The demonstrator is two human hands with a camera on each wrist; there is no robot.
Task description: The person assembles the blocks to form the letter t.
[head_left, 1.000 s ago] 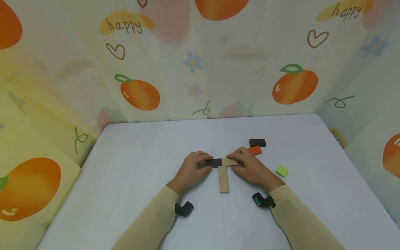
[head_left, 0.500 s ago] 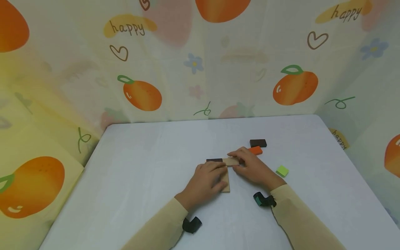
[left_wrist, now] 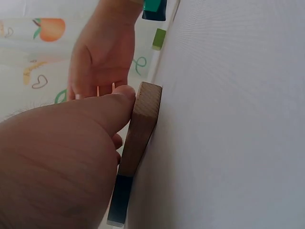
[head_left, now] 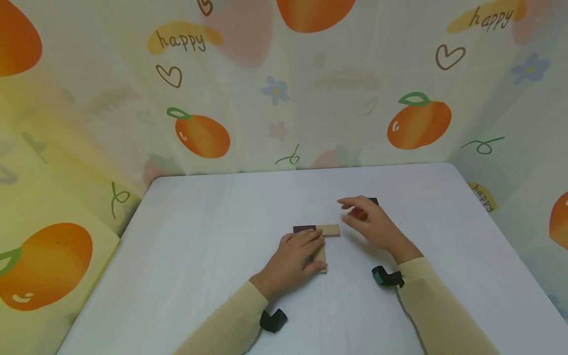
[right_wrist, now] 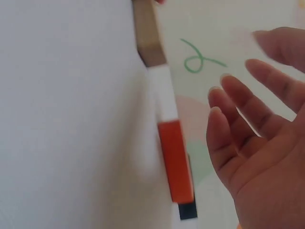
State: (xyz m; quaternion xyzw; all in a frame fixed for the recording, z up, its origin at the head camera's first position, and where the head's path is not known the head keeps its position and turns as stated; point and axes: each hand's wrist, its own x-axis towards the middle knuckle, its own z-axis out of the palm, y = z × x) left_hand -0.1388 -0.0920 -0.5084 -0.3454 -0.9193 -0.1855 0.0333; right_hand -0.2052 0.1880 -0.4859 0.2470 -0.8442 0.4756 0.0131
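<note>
Flat on the white table, a dark block [head_left: 303,229] and a light wooden block [head_left: 329,230] lie end to end in a row. A second wooden block [head_left: 321,254] extends from their joint toward the person, forming a T. My left hand [head_left: 290,259] rests over this second block, fingers extended to the joint; in the left wrist view its thumb [left_wrist: 125,93] touches the wood. Raised above the table, my right hand [head_left: 374,224] holds nothing, its fingers spread and loosely bent. It is nearest an orange block [right_wrist: 176,162], mostly hidden by that hand in the head view.
Behind the right hand, another dark block [head_left: 374,201] is partly covered. A green block [left_wrist: 159,39] appears in the left wrist view, hidden in the head view by the right arm. Patterned cloth [head_left: 333,113] hangs behind the white table [head_left: 213,212].
My left hand has moved from the dark block's left end to lie over the second wooden block. My right hand has let go of the wooden block in the row and moved up and right.
</note>
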